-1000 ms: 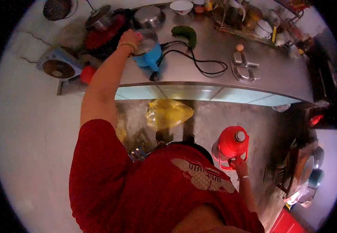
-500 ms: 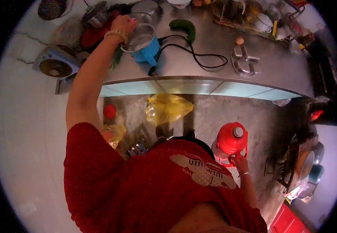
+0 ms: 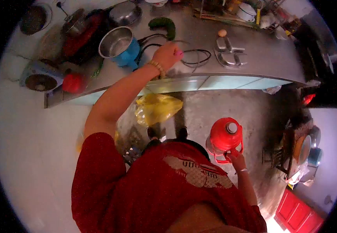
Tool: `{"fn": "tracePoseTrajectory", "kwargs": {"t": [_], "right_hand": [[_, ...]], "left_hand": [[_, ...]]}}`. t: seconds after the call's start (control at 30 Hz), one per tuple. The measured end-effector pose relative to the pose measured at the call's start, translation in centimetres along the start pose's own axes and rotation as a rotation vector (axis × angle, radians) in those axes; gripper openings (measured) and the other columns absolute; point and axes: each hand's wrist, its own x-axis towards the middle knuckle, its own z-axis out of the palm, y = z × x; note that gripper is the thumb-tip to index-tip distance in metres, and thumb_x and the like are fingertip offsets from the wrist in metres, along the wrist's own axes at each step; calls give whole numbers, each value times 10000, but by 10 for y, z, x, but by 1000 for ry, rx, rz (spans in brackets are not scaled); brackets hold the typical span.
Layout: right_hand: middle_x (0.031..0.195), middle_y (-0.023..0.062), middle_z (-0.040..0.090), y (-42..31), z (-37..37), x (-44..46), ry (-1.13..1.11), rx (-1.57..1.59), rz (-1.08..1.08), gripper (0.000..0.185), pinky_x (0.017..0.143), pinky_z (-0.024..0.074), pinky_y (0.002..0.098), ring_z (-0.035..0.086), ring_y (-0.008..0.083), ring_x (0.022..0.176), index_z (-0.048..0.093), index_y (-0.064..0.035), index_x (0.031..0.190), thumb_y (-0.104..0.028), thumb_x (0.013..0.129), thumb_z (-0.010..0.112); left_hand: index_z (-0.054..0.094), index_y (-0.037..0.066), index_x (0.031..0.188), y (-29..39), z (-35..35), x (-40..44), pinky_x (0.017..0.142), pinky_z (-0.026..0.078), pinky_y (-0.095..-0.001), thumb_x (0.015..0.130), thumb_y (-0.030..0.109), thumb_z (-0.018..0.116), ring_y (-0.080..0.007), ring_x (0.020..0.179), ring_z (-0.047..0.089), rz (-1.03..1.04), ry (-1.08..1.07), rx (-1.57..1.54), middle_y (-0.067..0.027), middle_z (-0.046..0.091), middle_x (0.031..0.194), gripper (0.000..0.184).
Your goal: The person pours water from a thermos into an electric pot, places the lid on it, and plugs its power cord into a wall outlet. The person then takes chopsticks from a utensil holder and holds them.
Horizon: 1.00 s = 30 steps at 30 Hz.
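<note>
My left hand (image 3: pixel 166 56), with a beaded bracelet on the wrist, is closed above the counter front, right of a blue-handled metal pot (image 3: pixel 116 42). Its fingers pinch a pink knob; a thin curved rim around it looks like a clear pot lid (image 3: pixel 195 66). The pot stands uncovered, a black cord (image 3: pixel 202 51) beside it. Low on my right side, my right hand (image 3: pixel 235 156) is closed round the handle of a red thermos flask (image 3: pixel 223 136), which is upright with a pale stopper on top.
A green cucumber-like vegetable (image 3: pixel 164 25), an egg (image 3: pixel 222 33) and a divided metal tray (image 3: pixel 229 54) lie on the steel counter (image 3: pixel 267 62). A yellow plastic bag (image 3: pixel 157 109) lies on the floor. A blurred red round thing (image 3: pixel 73 82) shows at the counter's left end.
My left hand has moved right from above the pot, leaving its opening uncovered. My right hand still holds the thermos flask. The view has shifted, and the red round thing appears farther up and left.
</note>
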Motion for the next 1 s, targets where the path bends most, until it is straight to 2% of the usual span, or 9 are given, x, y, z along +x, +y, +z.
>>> {"fn": "tracePoseTrajectory", "kwargs": {"t": [0.07, 0.23, 0.3, 0.37, 0.6, 0.67, 0.73, 0.77, 1.0], "right_hand": [[772, 121, 587, -1, 2, -6, 63, 391, 92, 193, 637, 472, 388, 587, 320, 774, 559, -68, 910, -244, 832, 544], [834, 99, 634, 35, 19, -2, 114, 191, -104, 314, 689, 472, 329, 601, 220, 778, 601, -39, 955, -317, 809, 603], [863, 83, 640, 0, 5, -14, 60, 432, 298, 327, 703, 467, 310, 591, 175, 789, 613, -33, 957, -306, 780, 646], [850, 76, 636, -2, 6, -16, 93, 364, 352, 314, 710, 467, 309, 592, 177, 786, 607, -26, 961, -266, 766, 661], [897, 112, 623, 5, 15, -18, 108, 269, 60, 282, 700, 476, 343, 602, 260, 804, 593, -60, 986, -287, 819, 583], [966, 137, 601, -16, 3, -14, 51, -218, -47, 263, 696, 476, 405, 592, 330, 820, 572, -79, 1019, -277, 858, 512], [803, 108, 611, -51, -6, -22, 116, 504, 200, 254, 669, 453, 299, 583, 155, 733, 615, -82, 953, -291, 813, 584], [842, 135, 613, -48, -5, -20, 121, 407, 176, 266, 671, 461, 357, 588, 244, 771, 603, -76, 941, -313, 828, 559], [820, 156, 630, -73, -17, -7, 184, 144, -61, 337, 658, 472, 402, 602, 336, 780, 614, -71, 956, -379, 830, 557]], "left_hand": [[543, 42, 767, 6, 14, 40, 604, 436, -389, 746, 349, 650, -286, 721, 561, 246, 123, 0, -135, 541, 736, 325], [644, 45, 774, -28, 91, 169, 655, 504, -366, 747, 284, 627, -293, 740, 617, 179, -83, 366, -163, 617, 809, 241], [663, 48, 768, -37, 113, 193, 646, 517, -361, 746, 280, 633, -287, 727, 632, 304, -110, 550, -165, 634, 826, 236], [678, 59, 771, -19, 99, 198, 661, 524, -368, 727, 294, 658, -265, 742, 640, -81, -264, 365, -126, 652, 872, 240], [659, 182, 900, -56, 122, 232, 670, 516, -402, 808, 334, 542, -262, 920, 590, 55, -538, 780, -83, 605, 1013, 213], [653, 143, 909, -34, 104, 218, 676, 512, -407, 782, 292, 592, -271, 900, 600, 33, -234, 714, -78, 626, 973, 205], [644, 114, 920, -22, 106, 199, 678, 505, -407, 771, 265, 620, -277, 886, 606, 65, 42, 522, -72, 641, 931, 214], [639, 104, 927, -21, 111, 192, 677, 499, -405, 773, 260, 623, -279, 881, 607, 126, 175, 378, -70, 647, 909, 219], [584, 112, 1035, 116, 46, -26, 722, 483, -304, 768, 257, 668, -187, 823, 558, 561, -508, -455, -66, 556, 914, 315]]}}
